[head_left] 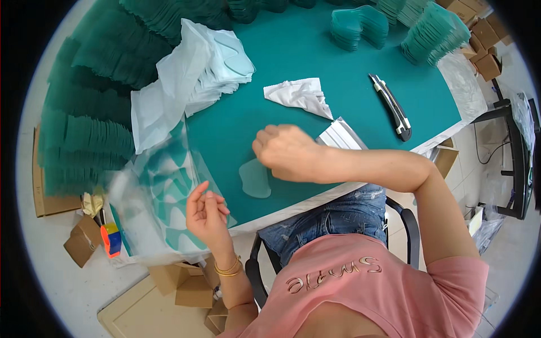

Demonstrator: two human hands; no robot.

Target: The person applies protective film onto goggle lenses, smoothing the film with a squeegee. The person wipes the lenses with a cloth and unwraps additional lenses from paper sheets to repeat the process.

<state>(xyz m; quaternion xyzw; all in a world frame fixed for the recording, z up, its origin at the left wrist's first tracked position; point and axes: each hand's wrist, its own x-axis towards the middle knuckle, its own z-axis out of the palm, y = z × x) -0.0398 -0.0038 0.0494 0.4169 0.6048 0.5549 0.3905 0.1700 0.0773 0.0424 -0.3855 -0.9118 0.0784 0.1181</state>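
My right hand (296, 155) is closed over the green mat, knuckles up, fingertips tucked out of sight. What it holds, if anything, is hidden. Beside its fingers a small translucent film piece (255, 179) with curved edges lies flat on the mat. Near the table's front edge my left hand (207, 217) is raised, fingers loosely bent and apart, with nothing in them. Next to it lies a clear plastic sheet (169, 211) with rounded shapes in it. Further off stands a stack of pale film pieces (225, 65), partly draped with white paper (169, 79).
A utility knife (390, 107) lies to the right on the green mat (293, 45). Crumpled white wrapping (301, 96) and a white-striped packet (341, 135) are near my right forearm. Tall stacks of green-tinted sheets (90, 135) line the left. More green stacks (434, 35) stand at the back right.
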